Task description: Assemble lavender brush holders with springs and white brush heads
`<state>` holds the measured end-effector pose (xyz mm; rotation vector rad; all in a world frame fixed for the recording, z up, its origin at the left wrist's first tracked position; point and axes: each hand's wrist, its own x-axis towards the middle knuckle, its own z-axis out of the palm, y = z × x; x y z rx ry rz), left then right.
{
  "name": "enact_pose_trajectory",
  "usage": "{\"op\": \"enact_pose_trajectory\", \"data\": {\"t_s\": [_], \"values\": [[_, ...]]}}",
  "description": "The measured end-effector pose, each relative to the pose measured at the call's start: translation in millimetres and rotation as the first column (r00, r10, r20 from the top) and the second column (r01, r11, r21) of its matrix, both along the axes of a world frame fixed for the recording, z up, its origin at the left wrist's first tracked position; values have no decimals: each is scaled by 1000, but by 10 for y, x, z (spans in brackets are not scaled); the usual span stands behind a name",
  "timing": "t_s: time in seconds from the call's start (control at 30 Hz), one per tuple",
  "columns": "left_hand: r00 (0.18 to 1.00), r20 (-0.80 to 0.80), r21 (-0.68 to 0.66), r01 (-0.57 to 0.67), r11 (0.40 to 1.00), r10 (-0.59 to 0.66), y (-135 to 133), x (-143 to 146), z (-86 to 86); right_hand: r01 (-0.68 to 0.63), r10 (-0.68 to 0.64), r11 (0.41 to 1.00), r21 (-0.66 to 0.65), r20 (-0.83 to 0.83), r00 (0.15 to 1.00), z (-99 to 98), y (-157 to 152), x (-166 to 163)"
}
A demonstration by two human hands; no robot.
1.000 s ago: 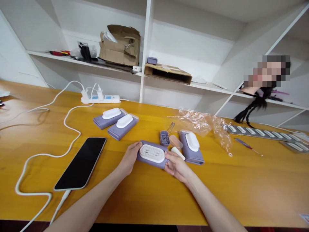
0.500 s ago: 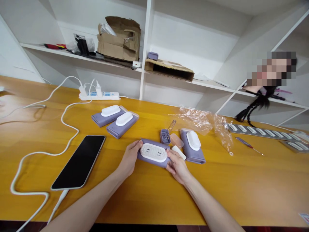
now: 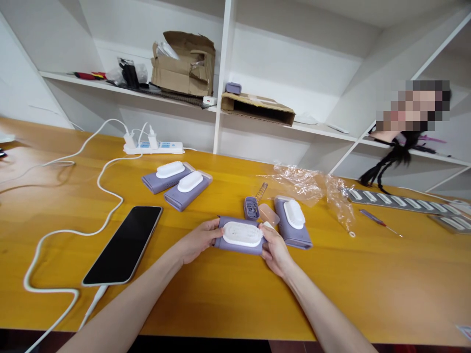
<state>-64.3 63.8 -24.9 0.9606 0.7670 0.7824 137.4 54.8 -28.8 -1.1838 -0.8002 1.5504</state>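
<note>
Both my hands grip a flat purple case (image 3: 239, 248) with a white oval piece (image 3: 242, 234) on its upper face. My left hand (image 3: 201, 239) pinches its left end, thumb on top and fingers beneath. At the right end, my right hand (image 3: 274, 246) holds it the same way, with the thumb at the oval's edge. Just behind it lie a small open purple part (image 3: 251, 208), a metal spring (image 3: 262, 191) and a translucent pinkish cover (image 3: 269, 214). A small white piece (image 3: 267, 225) is mostly hidden by my right hand.
Similar purple cases stand at the right (image 3: 294, 223) and back left (image 3: 188, 190). A phone (image 3: 123, 245) with a white cable lies left, near a power strip (image 3: 154, 147). Clear plastic wrap (image 3: 300, 181), a screwdriver (image 3: 373, 218) and shelves (image 3: 324, 128) lie beyond.
The purple case has shifted slightly right and its top face has tilted, so the dark slots in the white oval show less. My left hand has moved right with it.
</note>
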Motion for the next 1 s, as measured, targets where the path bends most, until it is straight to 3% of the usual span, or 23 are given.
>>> {"op": "enact_pose_trajectory", "data": {"t_s": [0.2,0.33,0.4,0.53,0.67,0.8,1.0], "values": [[999,27,-21,-28,999,29,18,42,-50,-27,27,999,-26,8,1000,-27,-2,3],[948,-88,-38,-310,950,306,50,110,-109,-49,47,999,25,54,997,-33,7,-53],[908,-147,-3,-396,918,392,58,132,-120,-55,50,996,63,79,996,-44,12,-87],[881,-180,93,-427,899,437,43,155,-99,-59,47,993,103,116,992,-59,17,-130],[836,-149,234,-489,840,528,8,184,-102,-30,16,991,132,107,994,-36,-2,-161],[807,-61,175,-571,802,588,-33,225,-148,-25,11,990,142,94,995,-12,-46,-194],[794,-2,95,-605,791,608,-87,273,-170,-17,3,988,152,86,996,-6,-91,-191]]}}
